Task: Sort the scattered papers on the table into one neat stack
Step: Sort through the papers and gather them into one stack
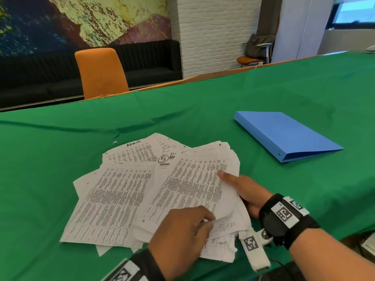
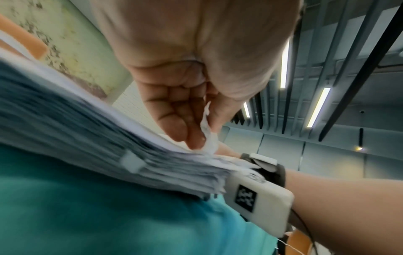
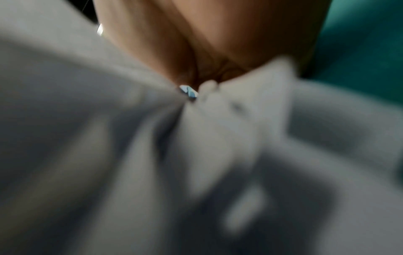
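Note:
A fanned, uneven pile of printed papers (image 1: 129, 191) lies on the green tablecloth (image 1: 223, 102) in front of me. My right hand (image 1: 241, 189) grips the thicker bundle of papers at its right edge, thumb on top and fingers underneath. My left hand (image 1: 182, 230) pinches a crumpled lower corner of the top sheet between thumb and fingers; the left wrist view shows that corner (image 2: 206, 127) caught in the left hand (image 2: 191, 110) above the bundle's ragged edge (image 2: 196, 177). The right wrist view is blurred paper (image 3: 196, 155) close under the right hand (image 3: 218, 51).
A closed blue ring binder (image 1: 284, 134) lies flat on the cloth to the right of the papers. An orange chair (image 1: 100, 72) stands at the table's far edge, with a dark sofa behind it. A tiny paper scrap (image 1: 114, 142) lies beyond the pile.

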### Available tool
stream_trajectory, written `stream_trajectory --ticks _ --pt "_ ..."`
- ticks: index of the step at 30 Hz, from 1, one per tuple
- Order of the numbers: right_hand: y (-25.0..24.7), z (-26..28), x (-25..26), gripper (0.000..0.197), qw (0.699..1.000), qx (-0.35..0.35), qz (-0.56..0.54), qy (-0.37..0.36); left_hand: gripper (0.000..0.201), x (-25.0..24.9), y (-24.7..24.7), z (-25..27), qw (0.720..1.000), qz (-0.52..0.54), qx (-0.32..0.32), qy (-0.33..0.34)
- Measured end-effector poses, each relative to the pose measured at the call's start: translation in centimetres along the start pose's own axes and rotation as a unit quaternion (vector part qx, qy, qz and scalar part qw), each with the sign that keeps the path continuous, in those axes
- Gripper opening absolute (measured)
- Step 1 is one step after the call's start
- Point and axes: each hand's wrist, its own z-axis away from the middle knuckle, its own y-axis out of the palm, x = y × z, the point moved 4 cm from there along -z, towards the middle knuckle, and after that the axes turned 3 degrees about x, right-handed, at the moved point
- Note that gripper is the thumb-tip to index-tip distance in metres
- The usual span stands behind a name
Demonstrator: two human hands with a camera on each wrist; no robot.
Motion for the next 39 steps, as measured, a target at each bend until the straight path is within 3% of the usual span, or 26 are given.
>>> stream_trajectory --ticks 4,7,9,12,17,19,21,23,26,29,31,34,37,39 --pt "0.0 -0.1 -0.3 0.034 1.000 0.002 0.015 -0.007 0.042 -2.1 1.7 -1.4 0.999 0.030 0.037 0.001" --pt "-0.1 -0.3 -0.2 0.040 0.999 -0.011 0.027 -0.018 0.054 -0.6 0.8 -2.4 0.996 -0.068 0.051 0.027" --pt "0.0 -0.4 0.0 0.047 0.999 -0.020 0.029 -0.017 0.057 1.8 0.4 -2.8 0.983 -0.157 0.090 -0.023" --pt "0.1 -0.5 0.0 0.045 0.999 -0.014 0.030 -0.014 0.059 3.4 1.1 -2.5 0.961 -0.186 0.168 -0.118" --pt "-0.5 -1.1 -0.6 0.030 0.998 -0.006 0.063 -0.021 0.082 0.9 2.3 -2.6 0.934 -0.245 0.206 -0.156" --pt "-0.8 -1.4 -0.8 0.028 0.997 -0.012 0.078 -0.017 0.076 0.9 1.2 -3.1 0.941 -0.213 0.209 -0.157" --pt "-0.9 -1.7 -0.8 0.028 0.996 -0.008 0.083 -0.010 0.071 2.7 -2.3 -3.6 0.958 -0.170 0.144 -0.181" --pt "-0.9 -1.7 -0.9 0.026 0.997 -0.011 0.080 -0.001 0.065 7.4 -7.4 -3.5 0.956 -0.145 0.018 -0.255" --pt "-0.9 -1.4 -0.8 0.019 0.996 -0.016 0.083 -0.002 0.072 16.8 -13.6 -0.9 0.891 -0.147 -0.073 -0.423" --pt "-0.7 -1.3 -0.6 0.020 0.996 -0.016 0.092 -0.010 0.071 20.6 -16.6 1.8 0.855 -0.072 -0.115 -0.500" --pt "-0.6 -1.3 -0.6 0.019 0.995 -0.018 0.096 -0.008 0.067 21.2 -17.4 2.7 0.851 -0.037 -0.113 -0.512" --pt "-0.4 -1.0 -0.5 0.016 0.995 -0.023 0.094 -0.005 0.051 20.6 -18.6 3.6 0.868 -0.025 -0.086 -0.489" --pt "-0.3 -0.9 -0.4 0.018 0.995 -0.022 0.098 -0.006 0.020 18.7 -21.3 4.6 0.886 0.044 -0.135 -0.441" --pt "-0.4 -0.9 -0.4 0.019 0.994 -0.026 0.101 -0.006 0.015 17.9 -24.0 5.2 0.881 0.137 -0.203 -0.406"
